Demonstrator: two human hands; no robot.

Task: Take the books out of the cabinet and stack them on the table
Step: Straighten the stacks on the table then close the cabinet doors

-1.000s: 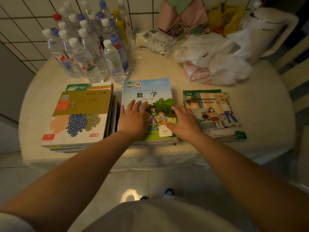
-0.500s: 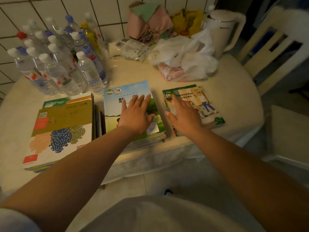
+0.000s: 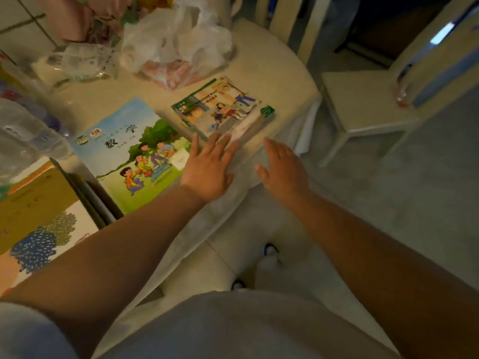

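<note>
Three book piles lie on the round cream table (image 3: 272,58). A blue-and-green maths book (image 3: 129,151) tops the middle pile. A small picture-book pile (image 3: 223,107) lies to its right. The left pile, with an olive and white cover (image 3: 39,216), sits at the frame's edge. My left hand (image 3: 210,167) hovers open, fingers spread, at the near edge of the picture-book pile, between it and the maths book. Right of it, over the table's edge, my right hand (image 3: 282,169) is open too and holds nothing.
White plastic bags (image 3: 176,40) and a pink cloth (image 3: 72,19) crowd the back of the table. Water bottles (image 3: 23,136) stand at the left. A cream wooden chair (image 3: 363,104) stands right of the table. Tiled floor lies below.
Both hands have left the book covers and drawn back to the right, toward the table's edge. The view has swung right and down, bringing the chair and floor in.
</note>
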